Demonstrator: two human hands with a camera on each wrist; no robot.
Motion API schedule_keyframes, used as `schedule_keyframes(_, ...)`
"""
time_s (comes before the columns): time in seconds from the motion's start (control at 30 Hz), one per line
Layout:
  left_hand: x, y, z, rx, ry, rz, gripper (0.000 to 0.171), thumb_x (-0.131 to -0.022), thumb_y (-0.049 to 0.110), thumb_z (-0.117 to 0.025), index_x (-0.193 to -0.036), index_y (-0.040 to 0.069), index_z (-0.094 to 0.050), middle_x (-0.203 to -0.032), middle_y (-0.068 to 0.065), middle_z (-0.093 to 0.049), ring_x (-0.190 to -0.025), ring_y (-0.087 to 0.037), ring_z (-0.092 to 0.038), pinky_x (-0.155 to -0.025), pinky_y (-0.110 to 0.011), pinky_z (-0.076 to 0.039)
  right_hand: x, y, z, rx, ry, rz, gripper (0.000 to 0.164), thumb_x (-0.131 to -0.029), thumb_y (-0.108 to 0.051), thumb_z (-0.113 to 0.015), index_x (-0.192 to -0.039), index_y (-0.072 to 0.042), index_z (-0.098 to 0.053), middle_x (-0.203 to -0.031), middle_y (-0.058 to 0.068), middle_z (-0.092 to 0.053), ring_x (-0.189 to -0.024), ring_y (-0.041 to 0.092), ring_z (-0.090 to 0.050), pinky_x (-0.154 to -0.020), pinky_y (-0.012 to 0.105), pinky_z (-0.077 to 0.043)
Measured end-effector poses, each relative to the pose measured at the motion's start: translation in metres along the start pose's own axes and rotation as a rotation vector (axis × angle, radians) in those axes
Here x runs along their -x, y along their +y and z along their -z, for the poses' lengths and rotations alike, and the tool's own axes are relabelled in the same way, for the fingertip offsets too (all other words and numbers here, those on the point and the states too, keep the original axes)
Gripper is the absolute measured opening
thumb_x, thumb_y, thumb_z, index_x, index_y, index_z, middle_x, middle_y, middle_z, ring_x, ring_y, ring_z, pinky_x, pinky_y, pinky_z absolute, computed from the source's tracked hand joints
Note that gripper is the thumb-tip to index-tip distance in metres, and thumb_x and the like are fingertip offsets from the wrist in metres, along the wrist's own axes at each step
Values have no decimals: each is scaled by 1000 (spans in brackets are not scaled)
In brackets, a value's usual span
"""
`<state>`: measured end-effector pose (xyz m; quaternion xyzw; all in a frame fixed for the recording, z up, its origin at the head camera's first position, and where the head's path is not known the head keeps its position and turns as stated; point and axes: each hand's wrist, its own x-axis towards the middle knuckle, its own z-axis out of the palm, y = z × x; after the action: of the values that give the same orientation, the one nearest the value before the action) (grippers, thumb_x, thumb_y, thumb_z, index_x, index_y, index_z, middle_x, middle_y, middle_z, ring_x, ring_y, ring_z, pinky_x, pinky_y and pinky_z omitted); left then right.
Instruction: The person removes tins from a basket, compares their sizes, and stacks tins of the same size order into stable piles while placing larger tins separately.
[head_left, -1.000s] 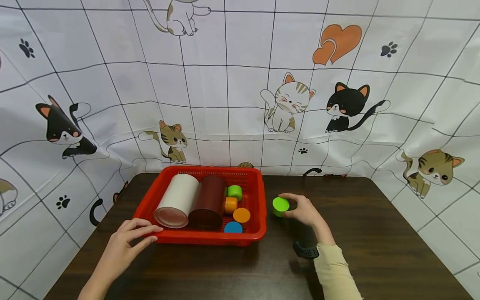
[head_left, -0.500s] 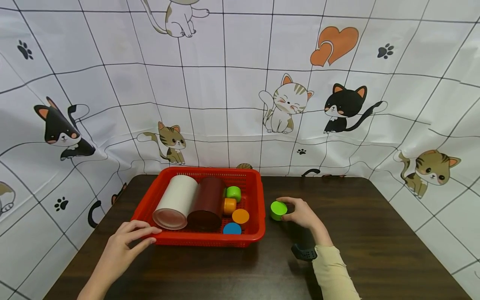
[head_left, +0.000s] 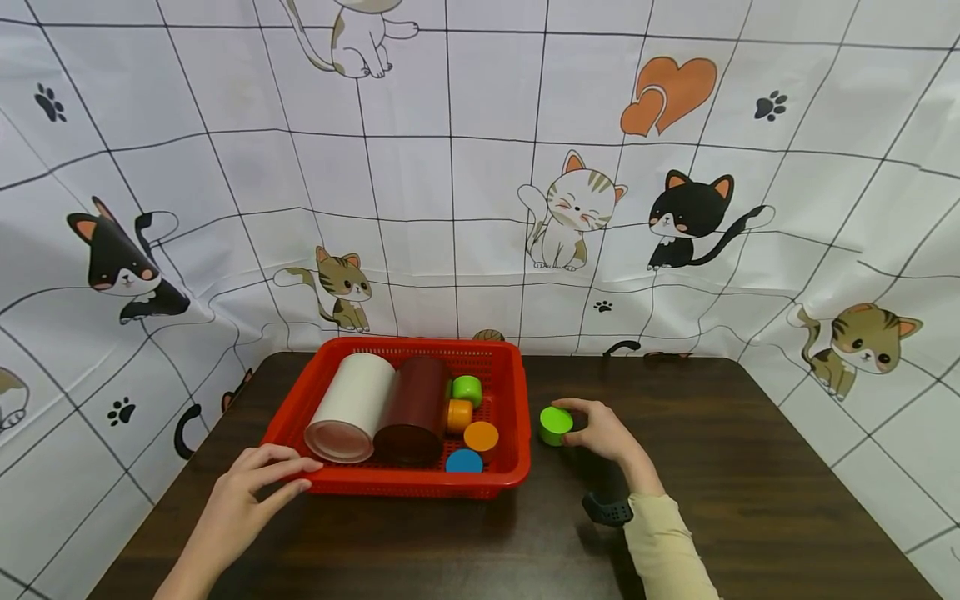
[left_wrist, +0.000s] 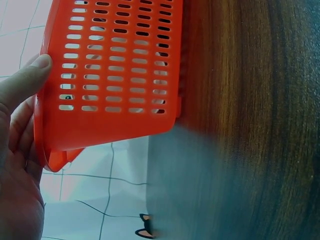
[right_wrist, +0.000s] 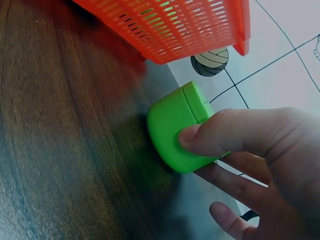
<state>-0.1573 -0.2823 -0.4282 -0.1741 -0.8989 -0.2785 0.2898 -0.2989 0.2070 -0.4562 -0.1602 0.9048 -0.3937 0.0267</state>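
Observation:
On the dark wooden table, a red perforated basket [head_left: 405,481] holds a white cylinder [head_left: 358,392] and a dark brown cylinder [head_left: 420,392] lying side by side. My left hand [head_left: 251,500] pinches the basket's front left corner; the left wrist view has its thumb [left_wrist: 32,75] on the rim and the other fingers behind. Right of the basket, my right hand [head_left: 603,435] holds a small green round container [right_wrist: 172,132] between thumb and fingers, close over the table. A seam runs around the container near one end.
Inside the basket, right of the cylinders, lie a smaller green piece [head_left: 467,390], an orange one [head_left: 460,416], an orange-topped one [head_left: 482,435] and a blue-topped one [head_left: 464,461]. A white cat-print sheet [head_left: 480,183] hangs behind and beside the table [head_left: 735,467].
My right hand has lowered slightly with the green container. The left hand keeps its hold on the basket corner, and the head view has shifted a little.

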Motion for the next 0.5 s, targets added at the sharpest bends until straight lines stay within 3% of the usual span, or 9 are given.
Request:
schedule_keyframes(0.27, 0, 2, 0, 9, -1, -1, 45, -67, 6, -87, -100, 34, -77, -96, 12, -64, -94, 7, -41, -75, -10, -39, -2, 0, 2, 28, 8, -14, 55, -78, -2, -77, -131, -6, -62, -123, 15, -67, -110, 29, -62, -94, 49, -50)
schedule_keyframes(0.5, 0, 1, 0, 14, 3, -6, 46, -66, 3, -87, -100, 34, -77, -96, 13, -63, -94, 8, -41, -76, -8, -38, 0, 0, 4, 8, -18, -18, 55, -76, -3, -80, -128, -5, -62, -114, 14, -69, -104, 27, -65, -85, 38, -52)
